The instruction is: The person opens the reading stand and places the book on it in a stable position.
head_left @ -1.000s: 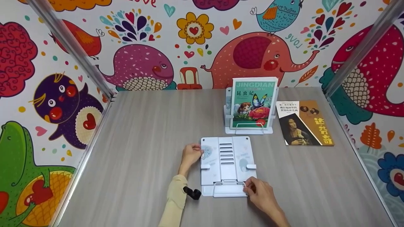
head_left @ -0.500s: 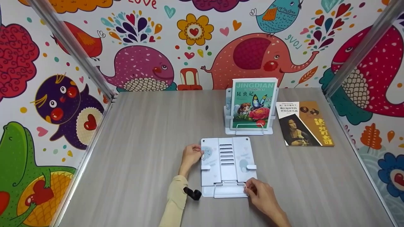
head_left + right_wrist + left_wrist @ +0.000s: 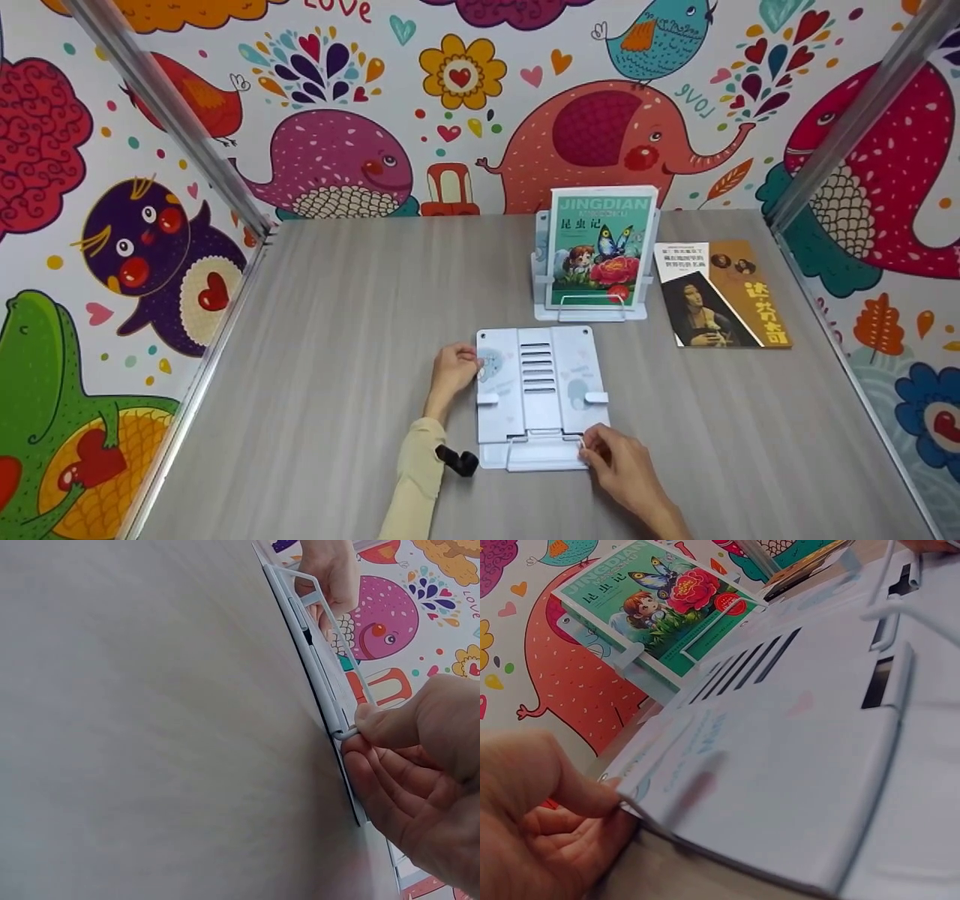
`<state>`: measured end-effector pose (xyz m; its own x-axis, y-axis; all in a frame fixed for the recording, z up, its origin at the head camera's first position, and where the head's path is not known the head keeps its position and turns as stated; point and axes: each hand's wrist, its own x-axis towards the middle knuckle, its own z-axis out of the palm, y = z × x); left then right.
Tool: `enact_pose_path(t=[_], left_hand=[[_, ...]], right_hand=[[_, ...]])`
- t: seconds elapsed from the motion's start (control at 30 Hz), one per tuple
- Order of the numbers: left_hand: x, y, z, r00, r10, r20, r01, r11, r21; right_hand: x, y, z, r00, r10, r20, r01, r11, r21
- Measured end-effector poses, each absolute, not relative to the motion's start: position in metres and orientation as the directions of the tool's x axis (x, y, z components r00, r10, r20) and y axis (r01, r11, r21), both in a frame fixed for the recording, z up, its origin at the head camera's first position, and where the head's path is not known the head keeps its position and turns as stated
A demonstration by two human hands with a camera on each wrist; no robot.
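A white folding book stand (image 3: pixel 538 382) with slots down its middle lies on the table in front of me. My left hand (image 3: pixel 454 369) pinches its left edge between thumb and fingers, as the left wrist view shows close up. At the lower right corner, my right hand (image 3: pixel 622 459) holds the end of the stand's white wire page holder (image 3: pixel 344 649) between thumb and forefinger. That wire stands raised off the base plate in the right wrist view. Small white clips (image 3: pixel 597 397) sit at both sides of the panel.
Behind, a second stand (image 3: pixel 541 289) carries an upright green book (image 3: pixel 600 247). To its right a brown and white book (image 3: pixel 724 294) lies on the table (image 3: pixel 337 337). A black wrist mount (image 3: pixel 457 460) juts from the left sleeve. Patterned walls enclose the table's back and sides.
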<state>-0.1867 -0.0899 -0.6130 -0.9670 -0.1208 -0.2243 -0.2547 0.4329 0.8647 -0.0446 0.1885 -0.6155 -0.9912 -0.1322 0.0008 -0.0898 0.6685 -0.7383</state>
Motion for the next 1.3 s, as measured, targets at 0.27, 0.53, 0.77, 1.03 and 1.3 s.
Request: enact_pose_path(t=[0.27, 0.53, 0.77, 1.03, 1.3], left_hand=[[-0.184, -0.09, -0.612, -0.971, -0.115, -0.209, -0.239, 0.43, 0.871], [-0.184, -0.09, -0.611, -0.972, -0.111, -0.208, -0.235, 0.434, 0.87], [-0.184, -0.094, -0.612, -0.976, -0.085, -0.199, -0.217, 0.427, 0.878], [-0.178, -0.105, -0.607, -0.986, -0.086, -0.142, -0.166, 0.53, 0.831], [-0.167, -0.103, -0.61, -0.98, -0.054, -0.194, -0.196, 0.472, 0.859]], right_hand=[[-0.042, 0.189, -0.62, -0.991, -0.123, 0.053, -0.12, 0.643, -0.756], [-0.04, 0.189, -0.624, -0.985, -0.127, 0.115, -0.169, 0.623, -0.764], [-0.044, 0.194, -0.622, -0.986, -0.133, 0.098, -0.159, 0.591, -0.791], [-0.082, 0.212, -0.599, -0.996, 0.044, 0.076, -0.041, 0.537, -0.843], [-0.142, 0.223, -0.601, -0.988, 0.135, -0.078, 0.136, 0.499, -0.856]])
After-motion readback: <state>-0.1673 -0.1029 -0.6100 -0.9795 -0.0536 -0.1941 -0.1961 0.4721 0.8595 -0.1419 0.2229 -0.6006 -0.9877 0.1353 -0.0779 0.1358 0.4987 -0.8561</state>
